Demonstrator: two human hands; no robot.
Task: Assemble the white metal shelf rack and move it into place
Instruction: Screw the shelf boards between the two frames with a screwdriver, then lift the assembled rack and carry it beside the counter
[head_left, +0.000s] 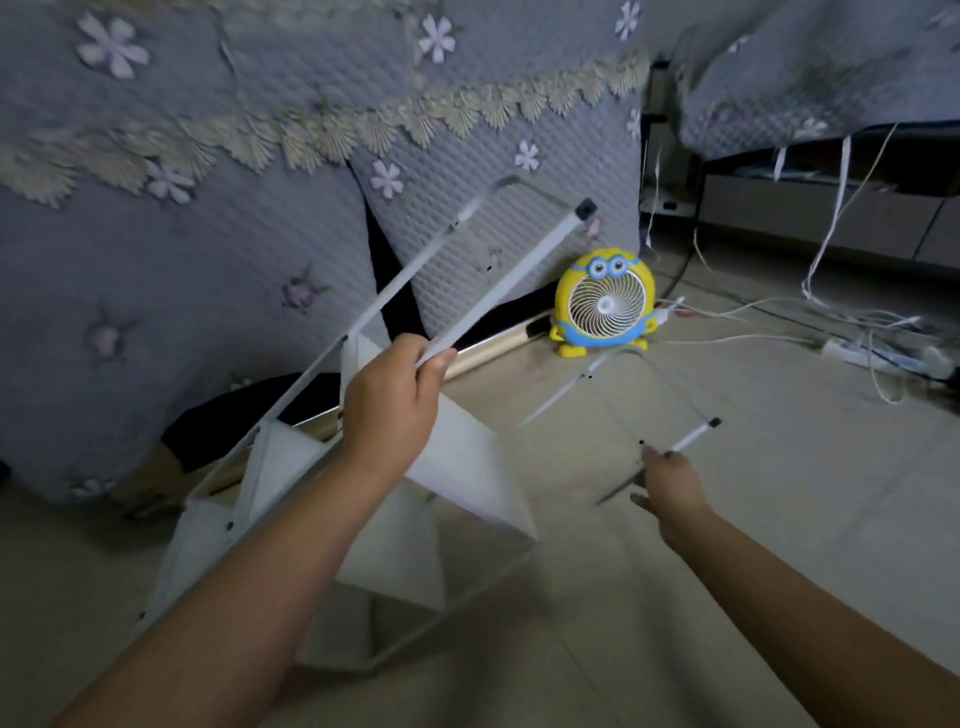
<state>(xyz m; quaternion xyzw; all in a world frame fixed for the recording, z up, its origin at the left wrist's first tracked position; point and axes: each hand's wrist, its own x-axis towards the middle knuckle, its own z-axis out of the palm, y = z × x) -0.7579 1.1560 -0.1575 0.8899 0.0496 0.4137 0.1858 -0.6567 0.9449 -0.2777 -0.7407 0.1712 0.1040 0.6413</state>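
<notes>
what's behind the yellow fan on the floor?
A grey quilted cover with flowers hangs right behind the yellow fan, which stands on the tiled floor. The fan hides the cover's bottom edge there. Whether the two touch can't be told.

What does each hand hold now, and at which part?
The left hand grips the white metal shelf rack by one upper side tube. The right hand meets a second thin white metal frame at its leg; blur hides the grip.
</notes>
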